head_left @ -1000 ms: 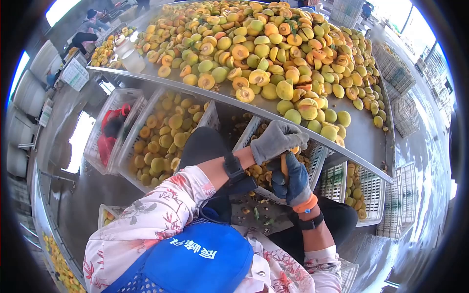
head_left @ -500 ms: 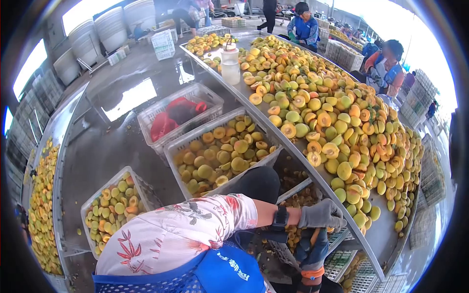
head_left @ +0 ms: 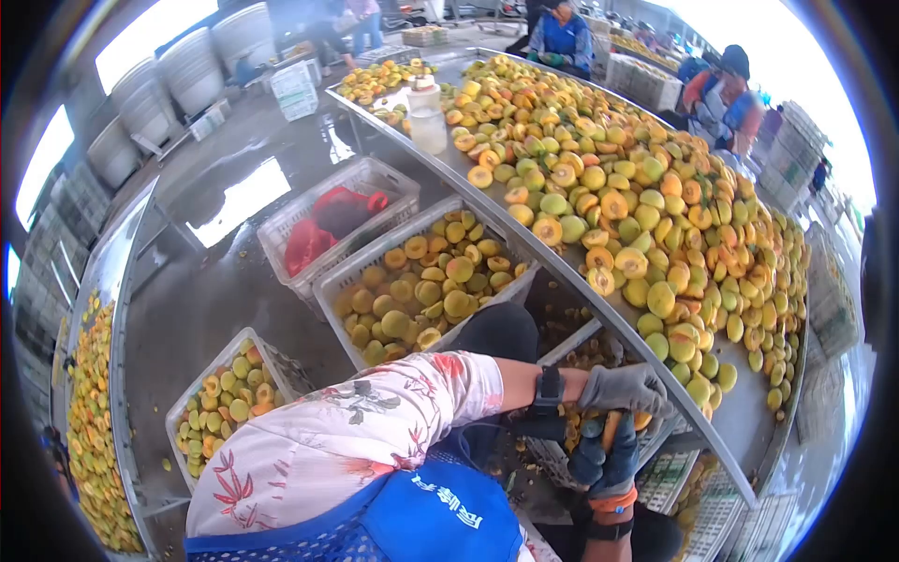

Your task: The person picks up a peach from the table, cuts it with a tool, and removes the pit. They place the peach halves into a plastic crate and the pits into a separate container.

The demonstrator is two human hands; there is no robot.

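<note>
Nearest the camera sits a blue cap brim [head_left: 449,510] and a floral sleeve [head_left: 346,436] running out to the left hand [head_left: 626,389], in a grey glove, its fingers curled down and pressed over the top of a peach [head_left: 613,429] just under the edge of the metal table [head_left: 740,440]. The right hand [head_left: 607,459], in a dark blue glove with an orange cuff, comes up from below, its fingers wrapped together around the same orange fruit, so the peach sits clamped between the two gloves above a white crate [head_left: 655,478] of halves. Left of the arm a crate of whole peaches [head_left: 421,281] stands on the wet floor, with a smaller crate of green and yellow fruit [head_left: 225,403] nearer the sleeve and a crate holding red cloth [head_left: 328,225] beyond it. The table carries a deep heap of whole and halved peaches [head_left: 655,234], and a white plastic jug [head_left: 426,117] stands farther along it. At the far end other people [head_left: 721,94] work at the table
</note>
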